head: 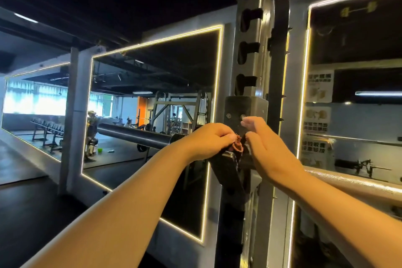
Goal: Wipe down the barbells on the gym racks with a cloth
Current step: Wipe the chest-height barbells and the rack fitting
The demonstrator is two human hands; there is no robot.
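Bunched cloth (238,147) at rack hook (226,169)
Gripped by left hand (208,139); right hand's (267,150) hold cannot be told. The cloth may be snagged between barbell (139,135) and hook.

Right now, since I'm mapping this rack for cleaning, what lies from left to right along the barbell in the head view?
barbell sleeve → left hand → cloth → right hand → knurled bar shaft
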